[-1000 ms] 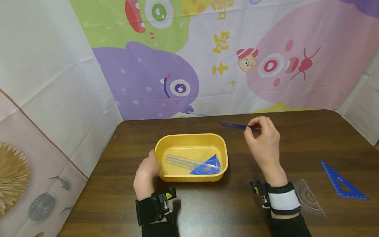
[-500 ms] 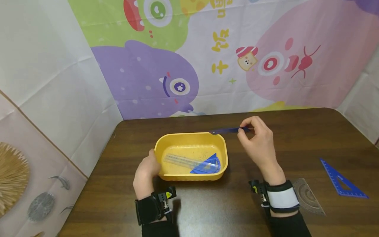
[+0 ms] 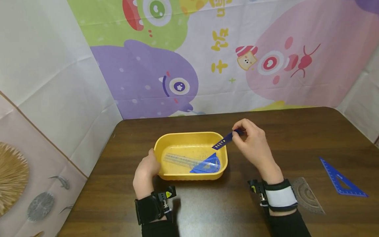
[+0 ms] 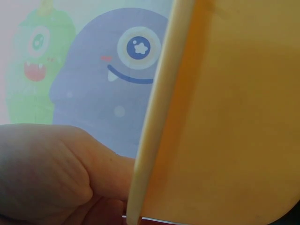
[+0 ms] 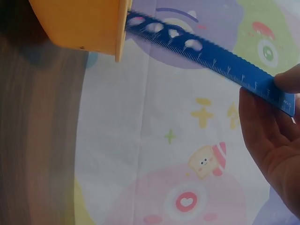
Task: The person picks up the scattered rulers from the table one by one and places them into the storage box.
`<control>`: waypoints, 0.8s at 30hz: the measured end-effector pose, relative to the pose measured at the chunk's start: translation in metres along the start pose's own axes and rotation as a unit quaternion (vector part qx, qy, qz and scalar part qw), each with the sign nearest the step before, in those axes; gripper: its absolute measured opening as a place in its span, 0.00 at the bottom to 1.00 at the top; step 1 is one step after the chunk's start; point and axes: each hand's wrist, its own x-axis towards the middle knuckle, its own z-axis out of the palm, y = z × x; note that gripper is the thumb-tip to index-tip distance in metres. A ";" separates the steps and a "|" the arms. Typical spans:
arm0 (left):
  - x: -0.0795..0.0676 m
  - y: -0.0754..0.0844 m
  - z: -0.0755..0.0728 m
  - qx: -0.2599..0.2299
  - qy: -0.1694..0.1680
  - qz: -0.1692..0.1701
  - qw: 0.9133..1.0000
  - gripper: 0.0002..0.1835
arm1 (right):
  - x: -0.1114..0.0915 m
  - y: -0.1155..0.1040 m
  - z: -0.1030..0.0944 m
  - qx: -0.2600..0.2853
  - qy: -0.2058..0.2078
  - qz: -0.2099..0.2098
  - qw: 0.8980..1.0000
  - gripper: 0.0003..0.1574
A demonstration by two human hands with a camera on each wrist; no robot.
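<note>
My right hand pinches a blue ruler by one end between thumb and fingers. Its free end, with cut-out shapes, reaches over the back right corner of a yellow plastic basin; in the right wrist view the blue ruler slants past the basin's rim. My left hand holds the basin at its left side, its fingertips mostly hidden by the wall. Inside the basin lie a clear ruler and, partly under it, a blue set square overlapping a blue rounded piece.
Right of my right forearm, a clear protractor lies on the brown wooden table. Farther right is a blue triangular set square. A cartoon-printed cloth hangs behind the table's back edge.
My right hand has moved left and slightly nearer with the blue ruler. The ruler's free end has swung down from beyond the basin to over its inside. The left hand keeps its place.
</note>
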 end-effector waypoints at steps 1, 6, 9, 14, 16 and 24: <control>0.000 0.000 0.000 -0.001 0.000 0.000 1.000 0.33 | 0.000 0.000 0.000 -0.001 -0.006 -0.001 1.000 0.05; 0.001 0.000 0.000 -0.001 0.001 0.000 1.000 0.33 | -0.001 -0.002 0.003 -0.001 -0.030 -0.005 1.000 0.05; 0.000 0.001 0.000 -0.003 -0.001 -0.002 1.000 0.34 | -0.001 -0.002 0.003 -0.001 -0.041 -0.007 0.999 0.05; -0.001 0.001 -0.001 -0.007 0.000 -0.002 1.000 0.34 | -0.001 -0.002 0.005 -0.008 -0.046 -0.002 0.999 0.04; -0.001 0.001 -0.001 -0.005 0.000 -0.002 1.000 0.34 | -0.001 -0.001 0.005 -0.016 -0.046 0.006 0.999 0.04; -0.001 -0.001 -0.001 0.011 0.004 0.004 1.000 0.33 | -0.004 0.008 0.006 -0.074 -0.053 0.056 0.994 0.04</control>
